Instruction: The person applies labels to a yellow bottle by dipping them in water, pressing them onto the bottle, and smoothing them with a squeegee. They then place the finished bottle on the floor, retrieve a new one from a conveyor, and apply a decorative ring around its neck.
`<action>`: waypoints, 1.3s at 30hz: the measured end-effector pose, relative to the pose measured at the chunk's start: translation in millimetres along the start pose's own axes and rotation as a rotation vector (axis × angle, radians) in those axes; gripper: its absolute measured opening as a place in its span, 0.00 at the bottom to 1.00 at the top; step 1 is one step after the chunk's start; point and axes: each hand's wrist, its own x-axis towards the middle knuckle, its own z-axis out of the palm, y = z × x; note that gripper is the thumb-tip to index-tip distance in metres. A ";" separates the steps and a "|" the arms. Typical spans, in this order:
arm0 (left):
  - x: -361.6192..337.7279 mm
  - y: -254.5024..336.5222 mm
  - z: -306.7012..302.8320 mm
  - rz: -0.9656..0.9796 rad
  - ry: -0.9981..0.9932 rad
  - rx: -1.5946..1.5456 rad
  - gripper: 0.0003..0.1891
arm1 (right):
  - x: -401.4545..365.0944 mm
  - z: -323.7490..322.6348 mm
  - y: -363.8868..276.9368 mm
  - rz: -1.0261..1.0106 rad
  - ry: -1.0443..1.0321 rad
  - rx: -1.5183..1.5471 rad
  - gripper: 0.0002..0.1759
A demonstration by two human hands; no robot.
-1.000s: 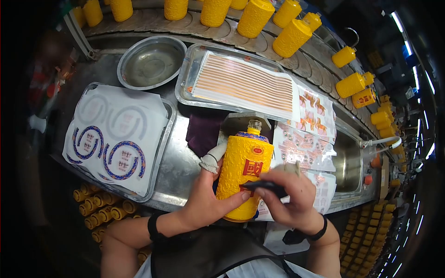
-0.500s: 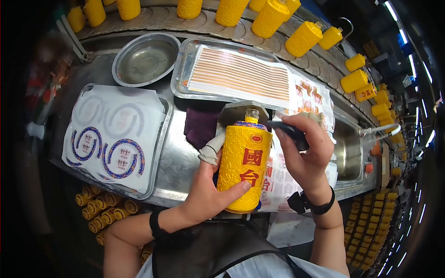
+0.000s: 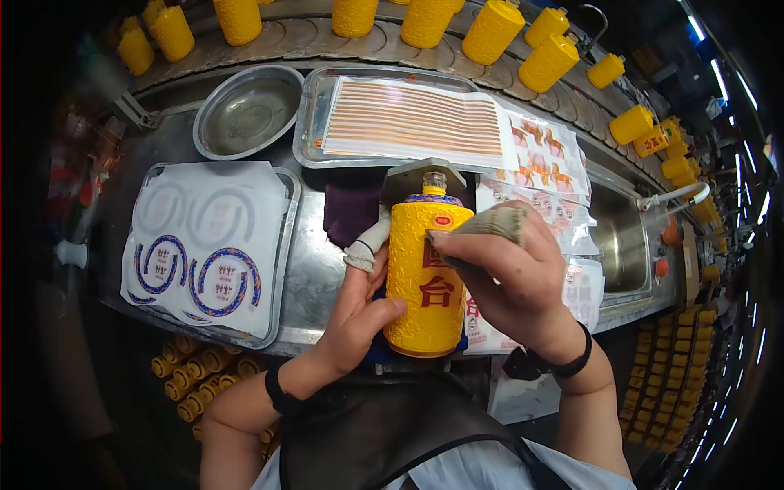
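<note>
Two hands meet at a yellow bottle (image 3: 425, 314) by the near edge of the metal desk (image 3: 309, 282): the left hand (image 3: 351, 318) clamps its left side, while the right hand (image 3: 523, 273) pinches a dark tool (image 3: 447, 247) at the upper red character. Left of the bottle, a tray (image 3: 287, 245) carries ring-patterned decals (image 3: 224, 282); a sink (image 3: 621, 245) lies rightward. Beyond sit a tray of striped sheets (image 3: 416, 122) and a round basin (image 3: 245, 114), then a conveyor (image 3: 306, 39) bearing yellow bottles (image 3: 492, 31).
</note>
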 end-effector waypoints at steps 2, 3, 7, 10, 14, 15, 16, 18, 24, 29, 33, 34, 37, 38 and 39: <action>0.3 7.2 5.6 0.000 0.045 -0.030 0.39 | -9.8 10.9 -2.9 -0.094 -0.046 -0.009 0.18; 2.4 3.0 4.2 0.045 0.027 -0.019 0.38 | -25.6 13.2 -15.0 -0.150 -0.077 0.001 0.18; 5.7 5.7 13.7 0.071 0.067 -0.059 0.36 | -44.5 8.2 -32.0 0.017 -0.090 0.428 0.20; 7.0 -2.4 19.3 0.069 0.062 -0.032 0.36 | -26.8 0.2 -7.4 0.111 0.074 0.055 0.19; 4.7 -2.4 17.3 0.065 0.118 0.082 0.39 | -65.4 10.0 -37.6 0.193 0.100 0.365 0.16; 6.0 -4.7 16.8 0.065 0.108 0.118 0.39 | -67.0 12.7 -35.4 0.301 0.156 0.405 0.15; 5.7 -6.2 17.0 0.048 0.132 0.096 0.40 | -68.9 17.2 -36.4 0.428 0.220 0.445 0.14; 3.5 -8.1 16.9 0.014 0.122 0.116 0.40 | -66.1 21.2 -29.5 0.652 0.286 0.489 0.13; 8.6 -4.7 16.5 0.006 0.109 0.148 0.40 | -80.8 24.4 -12.5 0.987 0.511 0.823 0.11; 7.5 -1.7 19.1 -0.006 0.112 0.180 0.40 | -87.1 31.7 4.0 1.203 0.412 0.805 0.13; 4.6 -7.2 18.0 0.017 0.128 0.195 0.41 | -82.9 30.7 -13.4 0.780 0.491 0.851 0.11; 4.8 -7.3 16.5 0.034 0.123 0.226 0.41 | -93.7 39.6 0.8 0.772 0.437 0.745 0.11; 5.1 -7.5 16.5 0.241 0.149 0.516 0.34 | -112.1 40.1 30.2 1.120 0.490 0.953 0.15; 4.5 -5.6 19.9 0.326 0.173 0.646 0.31 | -107.5 34.8 24.6 1.118 0.526 1.034 0.12; 3.3 1.0 20.1 0.375 0.095 0.874 0.27 | -108.0 34.2 23.5 1.075 0.478 1.070 0.10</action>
